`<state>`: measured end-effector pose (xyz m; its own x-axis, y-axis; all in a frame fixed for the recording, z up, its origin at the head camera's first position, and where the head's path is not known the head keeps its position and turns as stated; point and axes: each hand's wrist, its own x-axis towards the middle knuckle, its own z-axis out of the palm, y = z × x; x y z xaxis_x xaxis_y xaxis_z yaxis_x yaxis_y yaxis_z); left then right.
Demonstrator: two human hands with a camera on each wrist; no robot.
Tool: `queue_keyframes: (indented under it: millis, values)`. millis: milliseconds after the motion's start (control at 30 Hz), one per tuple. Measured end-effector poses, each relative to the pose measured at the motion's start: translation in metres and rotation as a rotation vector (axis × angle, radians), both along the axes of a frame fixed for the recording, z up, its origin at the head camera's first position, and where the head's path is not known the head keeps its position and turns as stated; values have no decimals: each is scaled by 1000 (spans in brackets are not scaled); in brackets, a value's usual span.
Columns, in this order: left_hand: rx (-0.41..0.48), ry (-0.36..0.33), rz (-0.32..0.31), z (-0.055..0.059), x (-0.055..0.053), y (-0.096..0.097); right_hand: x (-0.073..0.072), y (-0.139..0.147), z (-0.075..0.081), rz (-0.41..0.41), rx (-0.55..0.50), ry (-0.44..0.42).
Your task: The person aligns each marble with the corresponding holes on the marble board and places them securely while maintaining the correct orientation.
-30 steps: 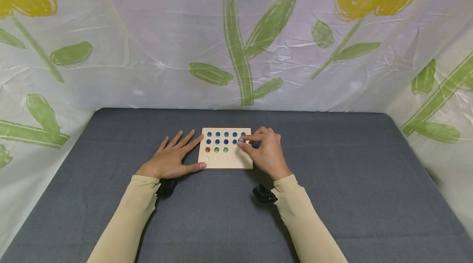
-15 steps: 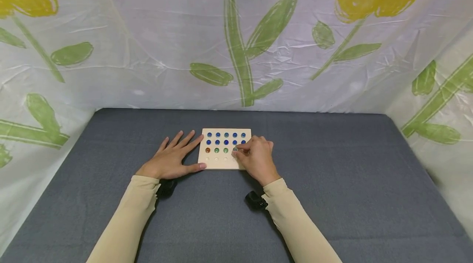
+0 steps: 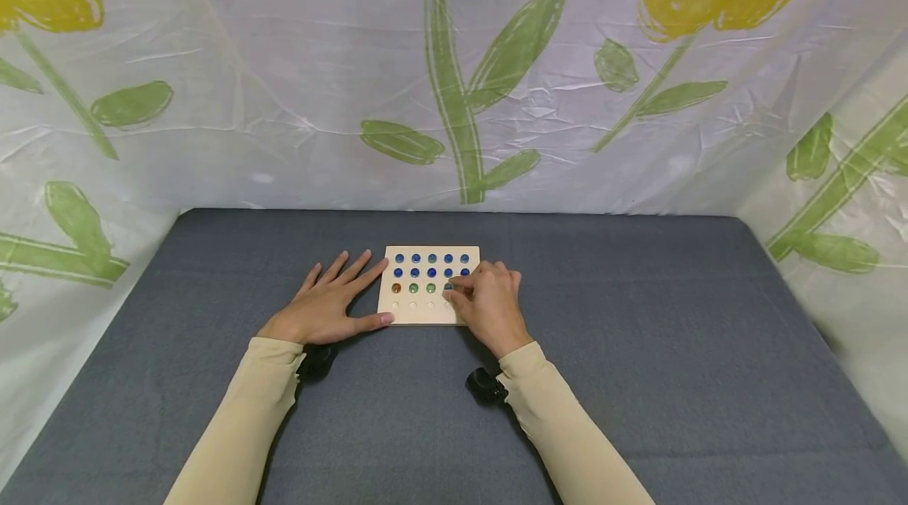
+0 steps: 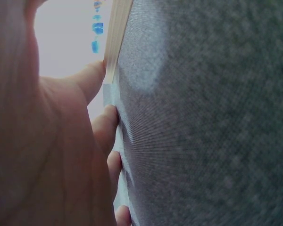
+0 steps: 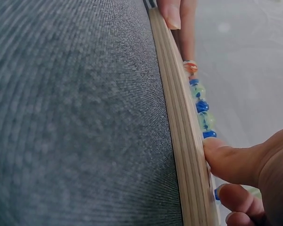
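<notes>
A pale wooden board (image 3: pixel 422 317) with rows of round hollows lies on the table. Blue marbles (image 3: pixel 432 272) fill its two back rows, partly covered at the right. In the third row sit an orange marble (image 3: pixel 396 288) and two green marbles (image 3: pixel 422 287). My right hand (image 3: pixel 496 308) pinches a small greenish marble (image 3: pixel 448 287) between thumb and forefinger at that row's fourth place; the fingers hide most of it. With fingers spread, my left hand (image 3: pixel 319 306) rests at the board's left side, thumb and forefinger touching its edge.
Dark grey cloth (image 3: pixel 397 418) covers the table. Behind it hangs a pale curtain (image 3: pixel 284 166) printed with yellow flowers and green leaves. In the right wrist view the board's layered side (image 5: pixel 181 136) stands out, marbles rising above its top face.
My right hand has moved left and nearer to me, carrying the marble from beside the second row to the third row's fourth place. Over the last half second it barely moves. My left hand stays put.
</notes>
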<state>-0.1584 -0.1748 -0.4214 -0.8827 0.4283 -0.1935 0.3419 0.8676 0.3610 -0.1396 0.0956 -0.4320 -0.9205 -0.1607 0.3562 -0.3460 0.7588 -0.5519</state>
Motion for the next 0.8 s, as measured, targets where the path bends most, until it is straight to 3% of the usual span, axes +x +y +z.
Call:
queue_keyframes:
  millis: [433, 800]
  values:
    - [-1, -2, 0, 0, 0, 0, 0, 0, 2, 4, -14, -12]
    - [3, -9, 3, 0, 0, 0, -6, 19, 18, -44, -57, -39]
